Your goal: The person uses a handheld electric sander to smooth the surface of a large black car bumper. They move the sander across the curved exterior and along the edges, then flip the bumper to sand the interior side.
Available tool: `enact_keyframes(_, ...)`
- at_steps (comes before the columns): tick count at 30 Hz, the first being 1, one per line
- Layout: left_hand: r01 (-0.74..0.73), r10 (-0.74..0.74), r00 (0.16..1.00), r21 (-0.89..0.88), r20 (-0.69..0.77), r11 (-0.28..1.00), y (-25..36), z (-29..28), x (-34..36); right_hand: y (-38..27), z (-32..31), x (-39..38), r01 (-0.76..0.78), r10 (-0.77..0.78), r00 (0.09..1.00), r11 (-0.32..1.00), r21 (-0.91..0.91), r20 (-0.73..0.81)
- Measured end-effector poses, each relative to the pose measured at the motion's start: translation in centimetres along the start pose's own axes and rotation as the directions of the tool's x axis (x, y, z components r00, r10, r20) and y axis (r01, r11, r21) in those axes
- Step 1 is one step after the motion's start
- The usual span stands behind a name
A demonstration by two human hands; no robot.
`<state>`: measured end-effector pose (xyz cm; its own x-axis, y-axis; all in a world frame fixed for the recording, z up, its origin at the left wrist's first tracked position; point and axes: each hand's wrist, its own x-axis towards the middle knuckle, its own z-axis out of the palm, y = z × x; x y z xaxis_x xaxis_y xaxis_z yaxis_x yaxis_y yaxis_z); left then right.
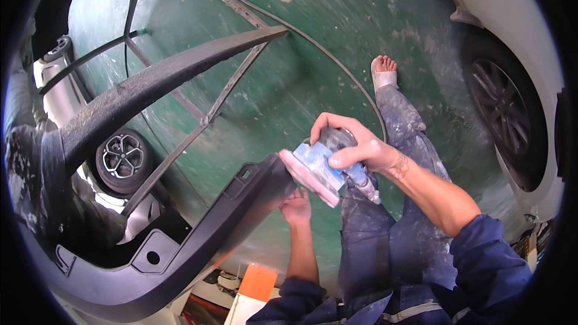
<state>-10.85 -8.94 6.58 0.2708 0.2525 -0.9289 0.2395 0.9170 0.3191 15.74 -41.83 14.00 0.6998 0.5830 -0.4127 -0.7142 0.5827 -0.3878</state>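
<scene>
My right hand (355, 147) grips an air sander (316, 162) with a dusty blue body, a hose fitting and a pink pad (319, 189). The pad is tilted at the rounded end of a long black plastic bumper (229, 222), which has cut-outs and a round hole; whether it touches cannot be told. Beneath that end, my left hand (295, 207) holds the bumper's underside with bent fingers, their tips partly hidden.
A metal stand (205, 120) with a padded arm spans the left over green floor, crossed by a hose (325, 51). Cars stand right (542, 84) and far left, near a loose-looking wheel (123, 159). An orange-and-white object (257, 280) lies below the bumper.
</scene>
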Motion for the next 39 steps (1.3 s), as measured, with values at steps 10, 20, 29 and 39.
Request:
enact_keyframes(10,-0.065,0.038,0.992,0.225,0.123,0.972,-0.7,2.8,-2.4,0.7,-0.4,1.5,0.242,-0.240,0.970,0.969,-0.044,0.048)
enact_keyframes(20,-0.106,0.110,0.994,0.144,-0.021,0.984,-0.1,0.8,-1.4,-1.6,0.2,1.3,0.337,-0.335,0.941,0.914,-0.228,0.047)
enact_keyframes(29,0.029,-0.024,0.988,-0.026,0.155,0.999,0.5,0.2,-1.2,-1.4,1.8,0.3,0.358,-0.385,0.923,0.868,-0.346,-0.011)
enact_keyframes(39,0.032,-0.036,0.995,-0.049,-0.089,0.998,0.2,0.9,-1.0,0.6,3.9,-1.3,0.333,-0.387,0.921,0.846,-0.416,-0.050)
